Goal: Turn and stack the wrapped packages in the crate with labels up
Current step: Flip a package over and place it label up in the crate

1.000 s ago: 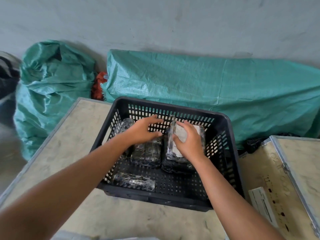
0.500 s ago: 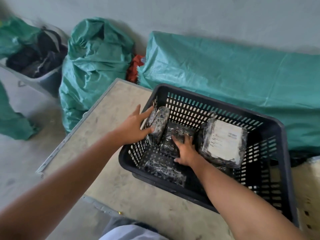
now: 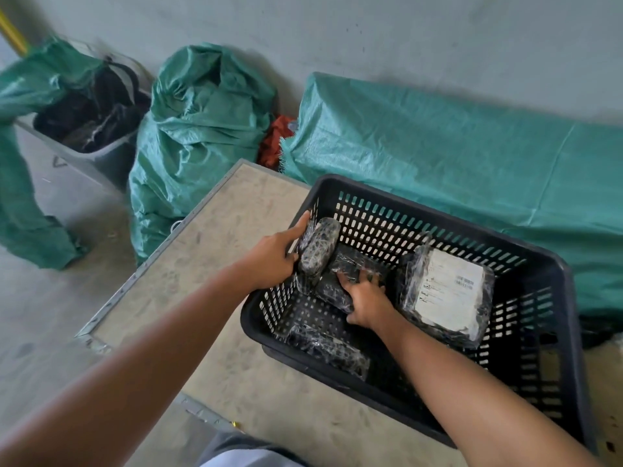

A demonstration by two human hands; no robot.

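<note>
A black slotted crate (image 3: 553,274) sits on a worn board. My left hand (image 3: 273,257) grips a dark wrapped package (image 3: 318,246) standing on edge against the crate's left wall. Beside it, my right hand (image 3: 362,298) presses down on a flat dark package (image 3: 340,281) on the crate floor, fingers curled over it. At the right, a larger wrapped package (image 3: 445,291) leans tilted with its white label facing up. Another dark package (image 3: 327,347) lies at the crate's near left corner, with no label showing.
The crate rests on a beige board (image 3: 215,264) with a metal-trimmed edge. Green woven sacks (image 3: 199,129) and a long green-covered bundle (image 3: 455,153) line the grey wall behind. A grey bin (image 3: 84,143) with dark contents stands at the far left on the concrete floor.
My right hand let go of the labelled package, which now leans at the right, and moved onto the flat middle package. My left hand took hold of the upright package. The view swung left.
</note>
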